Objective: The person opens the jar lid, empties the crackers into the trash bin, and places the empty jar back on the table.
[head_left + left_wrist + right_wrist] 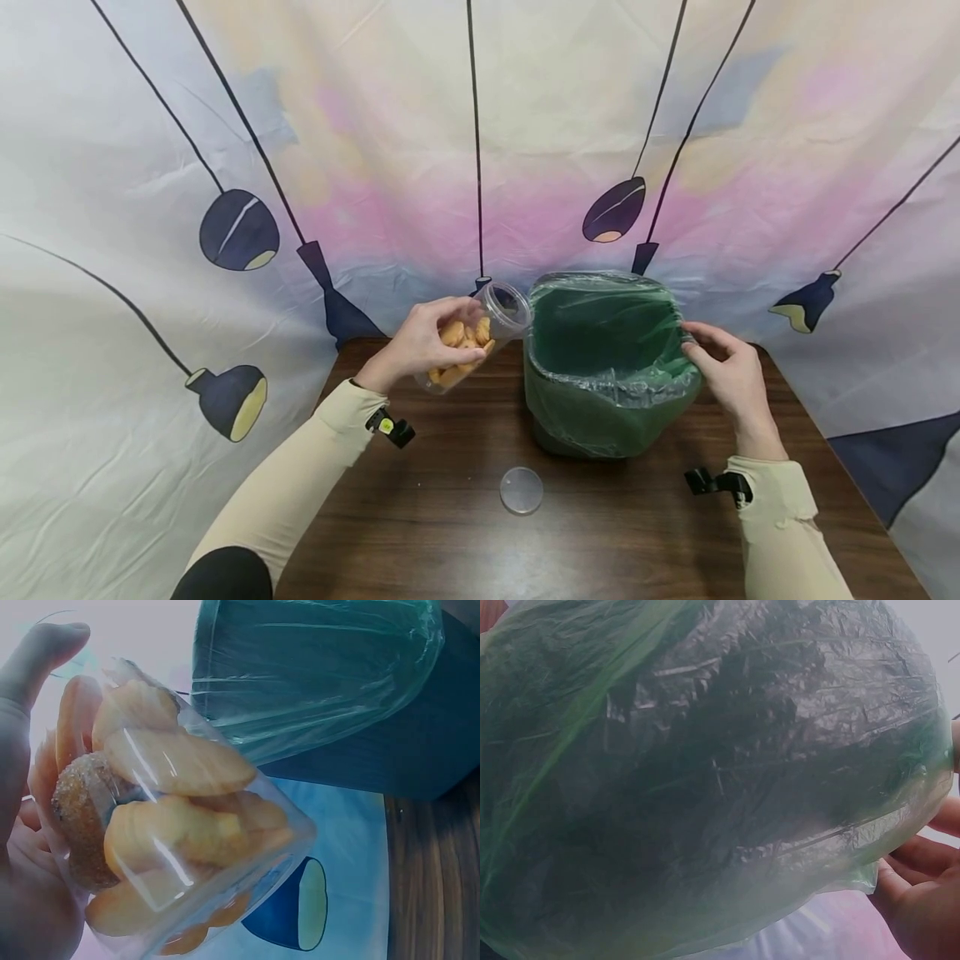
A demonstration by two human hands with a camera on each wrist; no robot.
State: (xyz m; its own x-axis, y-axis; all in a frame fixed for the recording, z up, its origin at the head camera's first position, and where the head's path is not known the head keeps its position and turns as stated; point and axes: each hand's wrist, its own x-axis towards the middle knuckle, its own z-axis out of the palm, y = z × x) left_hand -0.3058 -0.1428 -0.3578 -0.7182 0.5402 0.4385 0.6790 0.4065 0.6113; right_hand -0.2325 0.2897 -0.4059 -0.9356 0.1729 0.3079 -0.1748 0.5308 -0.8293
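Note:
My left hand (420, 346) grips a clear plastic jar (507, 305) around its side. Golden-brown pastries (467, 335) fill the lower part of the jar, one of them sugar-crusted in the left wrist view. The jar is tilted, its open mouth up and right, beside the left rim of a trash bin (577, 437). A thin green bag (615, 393) lines the bin and folds over its rim. At the bin's right rim, my right hand (738, 379) pinches the edge between thumb and fingers. In the right wrist view the bag (727, 772) covers most of the picture.
A round clear lid (521, 490) lies flat on the dark wooden table (420, 517), in front of the bin. Behind the table hangs a pale cloth (405, 158) printed with lamps.

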